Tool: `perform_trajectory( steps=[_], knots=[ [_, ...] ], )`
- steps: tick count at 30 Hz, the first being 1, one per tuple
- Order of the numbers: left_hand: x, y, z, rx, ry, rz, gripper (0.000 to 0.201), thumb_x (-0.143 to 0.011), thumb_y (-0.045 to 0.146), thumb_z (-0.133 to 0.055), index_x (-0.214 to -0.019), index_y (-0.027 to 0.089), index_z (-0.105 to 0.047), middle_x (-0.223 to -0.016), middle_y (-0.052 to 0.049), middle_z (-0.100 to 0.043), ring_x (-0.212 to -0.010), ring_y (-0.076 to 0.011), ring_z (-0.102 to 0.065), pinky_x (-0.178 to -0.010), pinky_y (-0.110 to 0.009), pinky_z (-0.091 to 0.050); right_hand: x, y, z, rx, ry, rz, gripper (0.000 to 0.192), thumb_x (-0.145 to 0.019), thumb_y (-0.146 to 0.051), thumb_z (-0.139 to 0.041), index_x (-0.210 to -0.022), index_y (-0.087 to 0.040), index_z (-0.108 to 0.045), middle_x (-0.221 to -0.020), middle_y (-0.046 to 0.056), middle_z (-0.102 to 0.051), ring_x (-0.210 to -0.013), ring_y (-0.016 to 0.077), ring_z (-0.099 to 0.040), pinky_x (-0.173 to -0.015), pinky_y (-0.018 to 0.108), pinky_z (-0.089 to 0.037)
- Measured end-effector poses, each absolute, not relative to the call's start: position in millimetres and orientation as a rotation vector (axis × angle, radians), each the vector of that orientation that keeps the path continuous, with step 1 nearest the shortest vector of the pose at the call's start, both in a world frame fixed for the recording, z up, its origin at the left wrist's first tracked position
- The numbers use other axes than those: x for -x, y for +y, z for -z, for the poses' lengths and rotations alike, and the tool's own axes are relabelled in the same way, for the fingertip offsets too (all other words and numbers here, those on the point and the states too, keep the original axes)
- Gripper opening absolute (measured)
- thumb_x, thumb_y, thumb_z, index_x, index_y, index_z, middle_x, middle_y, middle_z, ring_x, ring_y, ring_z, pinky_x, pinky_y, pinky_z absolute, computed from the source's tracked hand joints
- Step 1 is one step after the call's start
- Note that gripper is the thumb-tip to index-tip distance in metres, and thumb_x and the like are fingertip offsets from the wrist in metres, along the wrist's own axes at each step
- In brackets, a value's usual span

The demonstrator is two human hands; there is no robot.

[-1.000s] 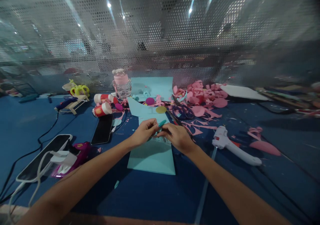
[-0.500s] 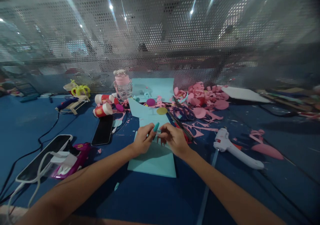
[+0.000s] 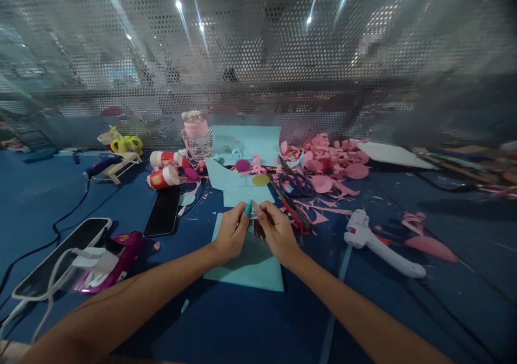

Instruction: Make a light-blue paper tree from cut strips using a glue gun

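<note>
Both hands meet over a light blue paper sheet (image 3: 246, 264) lying flat on the blue bench (image 3: 250, 321), approx. centre of view. Left hand (image 3: 230, 235) & right hand (image 3: 277, 235) are pressed close together, fingertips touching round a small teal piece (image 3: 248, 208) that sticks up between them; left grip is pinched on it, right grip is closed on its lower part too, tho exactly what lies under the fingers can't be made out. Just behind the hands, more light blue paper pieces (image 3: 242, 178) w/ a yellow disc (image 3: 260, 180) & a purple disc (image 3: 243, 165) lying on them. Right of the hands, just beside: red-handled scissors (image 3: 297, 216); further back a dark pair of scissors (image 3: 297, 181) among pink paper scraps (image 3: 327, 162). A white glue gun (image 3: 377, 243) lies on the bench well right of the hands, w/ a pink cut-out (image 3: 430, 245) beyond it. Left of the hands: a dark phone (image 3: 162, 211) flat on the bench, 2 red-and-white tubes (image 3: 163, 176) behind it, a clear bottle w/ pink cap (image 3: 196, 135) upright near the back. Far left, near edge: a 2nd phone (image 3: 60, 259) w/ white cable, a magenta item (image 3: 109, 261) beside it. Perforated metal screen (image 3: 258, 57) closes off the back.
</note>
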State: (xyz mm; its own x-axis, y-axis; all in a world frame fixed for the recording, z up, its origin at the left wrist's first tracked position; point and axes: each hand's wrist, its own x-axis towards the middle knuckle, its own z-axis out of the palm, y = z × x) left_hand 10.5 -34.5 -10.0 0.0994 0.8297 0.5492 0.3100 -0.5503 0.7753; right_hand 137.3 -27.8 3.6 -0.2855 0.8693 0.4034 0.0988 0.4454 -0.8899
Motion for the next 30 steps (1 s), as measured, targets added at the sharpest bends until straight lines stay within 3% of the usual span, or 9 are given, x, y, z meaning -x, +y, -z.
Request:
perform_trajectory(
  steps=[30],
  knots=[
    [-20.2,-46.5,7.4,-1.738,1.093,-1.441,0.033,-0.09,0.043,-0.026,-0.072,0.019,-0.039,-0.048,0.006,-0.041,-0.04,-0.0065,-0.036,-0.04,-0.022,-0.026,-121.6,-41.1,1.9,0.945,-1.509,-0.937,0.034,-0.086,-0.047,-0.037,-0.064,-0.021,-0.036,-0.049,-0.006,-0.035,-0.041,0.0076,-0.038,-0.042,0.022,-0.032]
  ],
)
